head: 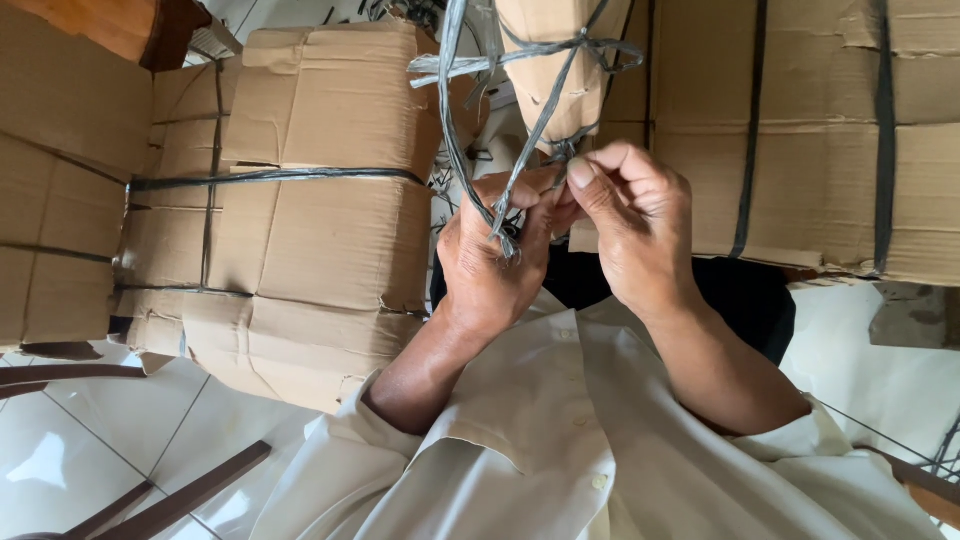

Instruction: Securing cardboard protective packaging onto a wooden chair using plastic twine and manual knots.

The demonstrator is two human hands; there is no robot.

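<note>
Strapped cardboard boxes point(330, 170) behind; left hand point(490, 265) and right hand point(635, 225) both pinching grey raffia twine point(530, 140), strands running up-away.

I am in what looks like a packing or storage room, perhaps at the back of a home or small shop. Worn brown cardboard cartons point(330, 190) bound with dark grey plastic strapping point(270, 177) stand stacked close around me, another big strapped brown carton point(820, 130) on my other side. Under them runs a glossy white tiled floor point(90, 450), with dark brown wooden furniture legs point(190, 492) crossing it and a reddish-brown wooden piece point(130, 25) behind the stacks
</note>
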